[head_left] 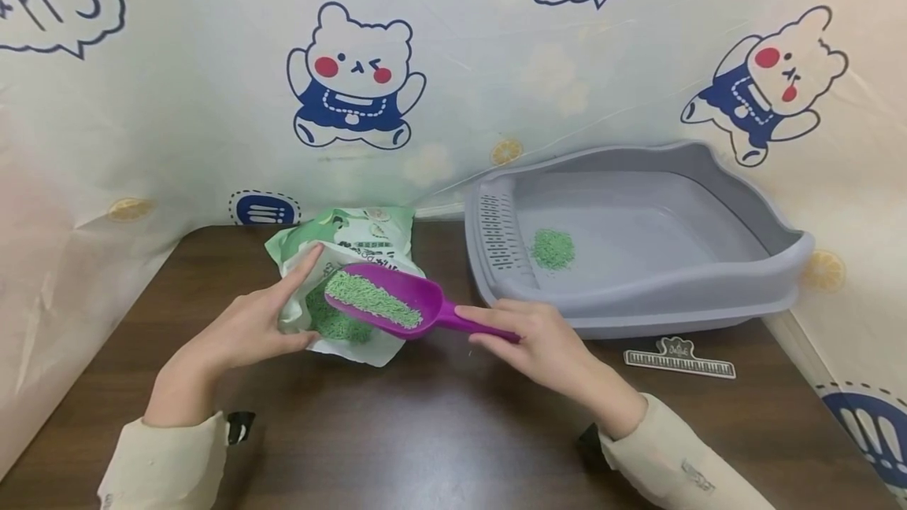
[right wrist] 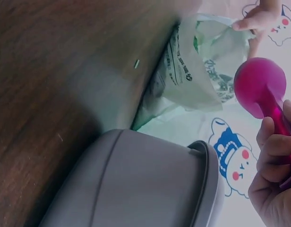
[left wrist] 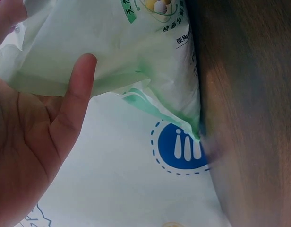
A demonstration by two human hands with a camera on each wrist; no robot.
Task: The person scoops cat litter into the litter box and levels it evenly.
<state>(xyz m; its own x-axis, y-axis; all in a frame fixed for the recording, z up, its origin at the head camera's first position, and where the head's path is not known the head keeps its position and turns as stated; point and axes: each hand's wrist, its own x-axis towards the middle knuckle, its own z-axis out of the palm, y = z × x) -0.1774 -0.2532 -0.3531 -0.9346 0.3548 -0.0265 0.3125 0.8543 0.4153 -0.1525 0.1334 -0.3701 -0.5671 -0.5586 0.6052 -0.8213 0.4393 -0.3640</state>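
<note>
Right hand [head_left: 542,341] grips purple scoop [head_left: 386,304] handle, scoop full of green litter, frame centre. Left hand [head_left: 258,325] holds open litter bag [head_left: 354,238] edge. Grey tray [head_left: 708,290] at right.

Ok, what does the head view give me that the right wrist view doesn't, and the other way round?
Only the head view shows the green pellets loaded in the purple scoop, the small pile of pellets inside the grey litter tray, the clip lying on the table, and the left hand holding the bag open. Only the right wrist view shows the scoop's smooth underside and the tray's outer wall from below. Both show the right hand gripping the scoop's handle, the bag, the tray and the bear-print backdrop.
</note>
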